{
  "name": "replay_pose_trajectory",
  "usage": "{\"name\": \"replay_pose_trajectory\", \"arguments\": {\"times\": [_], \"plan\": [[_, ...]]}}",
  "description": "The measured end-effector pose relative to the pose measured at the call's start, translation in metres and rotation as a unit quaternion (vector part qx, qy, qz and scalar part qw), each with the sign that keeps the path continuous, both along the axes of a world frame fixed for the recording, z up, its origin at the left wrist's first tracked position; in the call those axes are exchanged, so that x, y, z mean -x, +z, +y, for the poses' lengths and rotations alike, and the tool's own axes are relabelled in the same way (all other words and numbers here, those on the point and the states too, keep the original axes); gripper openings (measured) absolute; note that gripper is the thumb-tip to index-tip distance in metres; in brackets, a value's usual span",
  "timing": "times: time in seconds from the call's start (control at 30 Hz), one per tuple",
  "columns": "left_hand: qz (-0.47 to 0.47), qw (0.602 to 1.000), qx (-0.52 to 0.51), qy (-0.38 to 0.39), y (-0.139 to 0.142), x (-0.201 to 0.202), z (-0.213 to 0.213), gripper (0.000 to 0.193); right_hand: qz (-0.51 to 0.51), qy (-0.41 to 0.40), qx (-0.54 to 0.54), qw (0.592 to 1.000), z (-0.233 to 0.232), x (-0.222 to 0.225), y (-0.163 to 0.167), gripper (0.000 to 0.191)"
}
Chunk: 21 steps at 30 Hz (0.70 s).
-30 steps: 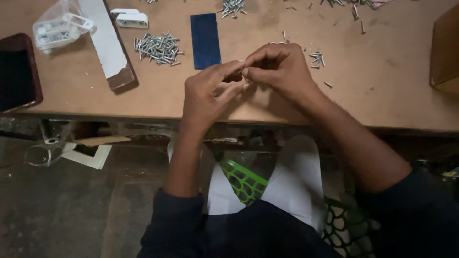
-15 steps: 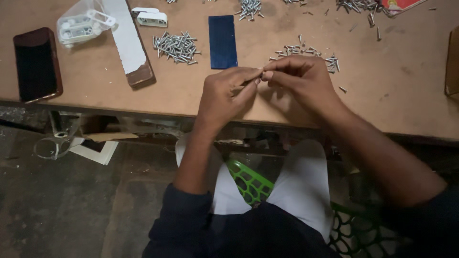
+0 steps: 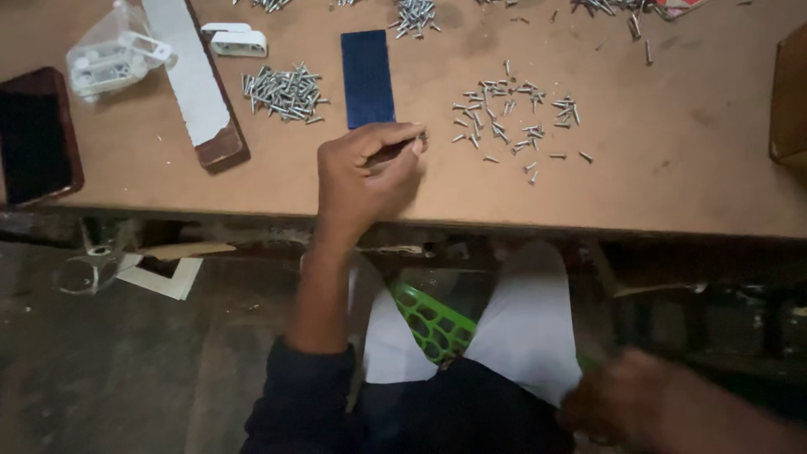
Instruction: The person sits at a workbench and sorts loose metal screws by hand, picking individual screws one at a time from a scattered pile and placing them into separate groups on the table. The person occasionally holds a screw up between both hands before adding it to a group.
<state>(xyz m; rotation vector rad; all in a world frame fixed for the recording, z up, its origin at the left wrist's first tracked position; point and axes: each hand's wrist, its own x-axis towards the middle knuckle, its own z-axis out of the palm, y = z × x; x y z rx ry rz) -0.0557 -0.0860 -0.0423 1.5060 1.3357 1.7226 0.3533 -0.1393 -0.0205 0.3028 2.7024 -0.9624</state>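
Note:
My left hand [image 3: 367,174] rests on the brown tabletop [image 3: 672,168] near its front edge, fingers pinched on a small dark piece with a screw at its tip [image 3: 403,147]. Just beyond it lies a dark blue flat rectangle [image 3: 367,77]. My right hand [image 3: 639,408] is down by my lap at the lower right, blurred; whether it holds anything cannot be told. Loose silver screws [image 3: 513,113] are scattered on the table right of my left hand.
A screw pile [image 3: 284,91], a white-faced wooden strip [image 3: 195,80], a white plastic block [image 3: 237,40], a clear bag of white parts [image 3: 109,59] and a dark phone [image 3: 35,134] lie on the left. A green mesh basket [image 3: 433,319] sits between my knees. A wooden box edge [image 3: 788,92] stands right.
My right hand has left the piece and dropped from the table to my lap. My left hand stays on the table holding the piece alone. The view has shifted slightly.

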Motion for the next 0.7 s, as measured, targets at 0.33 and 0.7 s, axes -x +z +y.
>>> {"name": "replay_pose_trajectory", "arguments": {"times": [0.33, 0.7], "plan": [[0.155, 0.986, 0.056, 0.033, 0.020, 0.010, 0.019, 0.018, 0.161, -0.033, -0.149, 0.975, -0.022, -0.017, -0.049, 0.038], [0.360, 0.925, -0.036, 0.118, 0.060, 0.048, 0.110, 0.014, 0.235, -0.029, -0.197, 0.951, -0.014, -0.018, -0.049, 0.034]]}}
